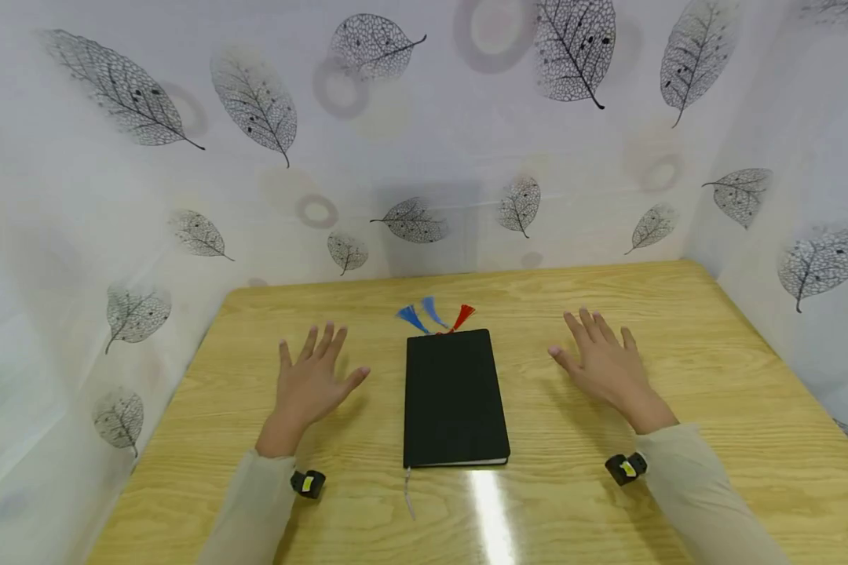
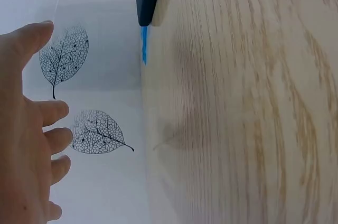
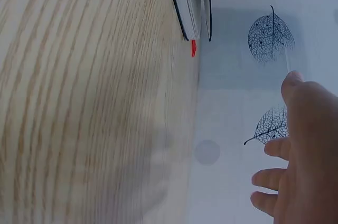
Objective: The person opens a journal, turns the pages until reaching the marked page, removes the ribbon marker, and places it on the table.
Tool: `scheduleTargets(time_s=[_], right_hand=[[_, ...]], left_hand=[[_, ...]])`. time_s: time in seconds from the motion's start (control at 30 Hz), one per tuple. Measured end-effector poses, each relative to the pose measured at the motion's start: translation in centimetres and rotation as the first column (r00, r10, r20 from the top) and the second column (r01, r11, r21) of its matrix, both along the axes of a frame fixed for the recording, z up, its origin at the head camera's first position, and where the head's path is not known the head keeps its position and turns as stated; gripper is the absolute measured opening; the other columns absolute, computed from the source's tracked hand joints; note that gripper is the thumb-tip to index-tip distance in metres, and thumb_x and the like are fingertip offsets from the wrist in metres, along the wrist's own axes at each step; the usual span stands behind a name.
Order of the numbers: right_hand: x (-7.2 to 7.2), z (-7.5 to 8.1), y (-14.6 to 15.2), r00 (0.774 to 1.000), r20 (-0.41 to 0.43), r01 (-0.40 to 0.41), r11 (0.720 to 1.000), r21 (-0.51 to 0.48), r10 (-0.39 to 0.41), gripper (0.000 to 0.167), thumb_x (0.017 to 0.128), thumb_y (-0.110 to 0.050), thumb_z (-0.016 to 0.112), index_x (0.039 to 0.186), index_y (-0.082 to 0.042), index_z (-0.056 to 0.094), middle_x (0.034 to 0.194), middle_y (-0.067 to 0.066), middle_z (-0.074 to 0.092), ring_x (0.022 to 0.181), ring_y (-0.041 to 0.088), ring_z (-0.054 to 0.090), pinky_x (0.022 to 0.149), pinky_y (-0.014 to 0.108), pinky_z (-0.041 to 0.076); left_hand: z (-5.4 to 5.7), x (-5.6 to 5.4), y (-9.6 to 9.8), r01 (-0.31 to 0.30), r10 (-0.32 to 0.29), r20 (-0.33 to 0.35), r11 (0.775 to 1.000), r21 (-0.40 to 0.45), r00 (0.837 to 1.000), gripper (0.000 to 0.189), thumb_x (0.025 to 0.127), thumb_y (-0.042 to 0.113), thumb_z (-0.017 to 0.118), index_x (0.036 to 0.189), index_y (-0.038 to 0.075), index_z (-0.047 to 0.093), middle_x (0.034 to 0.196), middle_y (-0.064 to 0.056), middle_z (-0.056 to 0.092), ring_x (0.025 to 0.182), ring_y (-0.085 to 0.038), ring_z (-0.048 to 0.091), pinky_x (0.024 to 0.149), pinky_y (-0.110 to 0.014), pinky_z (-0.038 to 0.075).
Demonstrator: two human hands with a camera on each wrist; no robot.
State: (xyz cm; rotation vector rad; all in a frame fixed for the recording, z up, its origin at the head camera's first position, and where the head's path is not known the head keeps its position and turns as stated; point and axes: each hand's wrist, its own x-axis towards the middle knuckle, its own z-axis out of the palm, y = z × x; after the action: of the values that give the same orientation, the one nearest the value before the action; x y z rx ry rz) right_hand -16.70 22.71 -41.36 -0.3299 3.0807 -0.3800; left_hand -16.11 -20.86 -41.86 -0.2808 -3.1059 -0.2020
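A black hardcover notebook point(image 1: 455, 399) lies closed on the wooden table between my two hands. Two blue tassels point(image 1: 413, 317) and a red tassel point(image 1: 463, 315) stick out past its far edge, and a pale ribbon point(image 1: 409, 494) trails from its near edge. My left hand point(image 1: 312, 386) is held to the left of the notebook, fingers spread, holding nothing. On the other side my right hand point(image 1: 610, 367) is likewise spread and apart from the notebook. In the right wrist view the notebook's page edges point(image 3: 189, 2) show, with the cover slightly lifted off them.
The light wooden table point(image 1: 558, 502) reaches back to a white cloth backdrop point(image 1: 438, 141) printed with grey leaves, which also hangs at both sides. A small black wrist camera point(image 1: 308, 484) sits at the left cuff, another wrist camera point(image 1: 626, 468) at the right.
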Motion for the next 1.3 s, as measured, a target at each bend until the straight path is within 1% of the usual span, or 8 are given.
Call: scheduleTargets(time_s=[0.13,0.33,0.47,0.67,0.9,1.03,1.13,1.3], right_hand=[[0.0,-0.2,-0.7,0.999,-0.001,-0.048,0.998,-0.038,0.048,0.074,0.101,-0.055,0.032,0.153,-0.004,0.021,0.155,0.027,0.023,0.14,0.049,0.025,0.108,0.068,0.017],[-0.1,-0.4,-1.9,0.995,-0.008,-0.099,0.993,-0.062,0.099,0.071,0.101,-0.052,0.035,0.152,-0.004,0.024,0.147,0.029,0.035,0.132,0.05,0.037,0.105,0.067,0.025],[-0.1,-0.8,-2.7,0.991,-0.016,-0.135,0.988,-0.076,0.135,0.07,0.101,-0.05,0.04,0.152,-0.005,0.026,0.144,0.028,0.038,0.13,0.049,0.039,0.102,0.067,0.029],[0.0,-1.7,-3.6,0.982,-0.024,-0.189,0.978,-0.083,0.188,0.068,0.099,-0.045,0.048,0.15,-0.004,0.032,0.139,0.024,0.042,0.125,0.046,0.043,0.1,0.065,0.033],[0.4,-2.0,-4.3,0.967,0.041,-0.243,0.962,-0.124,0.25,0.065,0.1,-0.046,0.045,0.147,-0.002,0.036,0.132,0.024,0.046,0.119,0.043,0.044,0.097,0.062,0.034],[0.4,-2.0,-4.6,0.955,0.067,-0.274,0.944,-0.184,0.29,0.062,0.101,-0.043,0.045,0.144,0.001,0.04,0.12,0.021,0.049,0.105,0.034,0.046,0.087,0.051,0.036],[0.3,-2.1,-4.6,0.943,0.079,-0.297,0.926,-0.235,0.323,0.061,0.101,-0.041,0.046,0.143,0.002,0.041,0.115,0.018,0.05,0.097,0.028,0.044,0.081,0.043,0.034],[0.3,-2.1,-4.7,0.923,0.113,-0.322,0.899,-0.296,0.367,0.06,0.102,-0.037,0.046,0.145,0.003,0.038,0.115,0.018,0.051,0.097,0.026,0.045,0.081,0.039,0.035]], left_hand=[[0.1,-0.1,0.5,0.023,-0.023,0.006,1.0,0.02,1.0,0.088,0.09,0.073,0.037,0.156,0.018,0.016,0.162,-0.007,0.012,0.15,-0.032,0.009,0.112,-0.068,-0.001],[0.4,-0.3,1.3,0.059,-0.06,0.001,0.996,0.071,0.998,0.089,0.089,0.073,0.039,0.156,0.017,0.017,0.162,-0.007,0.012,0.15,-0.031,0.011,0.113,-0.066,0.0],[0.7,-0.5,2.1,0.082,-0.082,-0.006,0.991,0.103,0.997,0.09,0.089,0.071,0.043,0.155,0.015,0.019,0.162,-0.008,0.014,0.15,-0.03,0.013,0.114,-0.065,0.002],[0.6,-0.6,3.4,0.107,-0.11,0.02,0.986,0.125,0.994,0.089,0.09,0.068,0.045,0.156,0.016,0.015,0.162,-0.008,0.014,0.15,-0.028,0.012,0.115,-0.064,0.003],[0.1,-0.5,4.9,0.156,-0.162,0.029,0.978,0.137,0.986,0.09,0.088,0.068,0.048,0.156,0.017,0.016,0.162,-0.007,0.014,0.15,-0.027,0.013,0.116,-0.062,0.006],[-0.1,-0.4,5.9,0.186,-0.195,0.045,0.97,0.157,0.98,0.092,0.087,0.069,0.049,0.156,0.017,0.017,0.162,-0.007,0.014,0.15,-0.026,0.014,0.116,-0.061,0.006],[-0.3,-0.3,6.5,0.209,-0.222,0.065,0.963,0.171,0.973,0.093,0.086,0.07,0.049,0.156,0.018,0.015,0.162,-0.006,0.014,0.15,-0.026,0.014,0.117,-0.061,0.008],[-0.4,-0.3,7.5,0.242,-0.267,0.095,0.946,0.217,0.959,0.095,0.085,0.07,0.053,0.156,0.017,0.017,0.162,-0.009,0.016,0.149,-0.029,0.019,0.116,-0.06,0.013]])
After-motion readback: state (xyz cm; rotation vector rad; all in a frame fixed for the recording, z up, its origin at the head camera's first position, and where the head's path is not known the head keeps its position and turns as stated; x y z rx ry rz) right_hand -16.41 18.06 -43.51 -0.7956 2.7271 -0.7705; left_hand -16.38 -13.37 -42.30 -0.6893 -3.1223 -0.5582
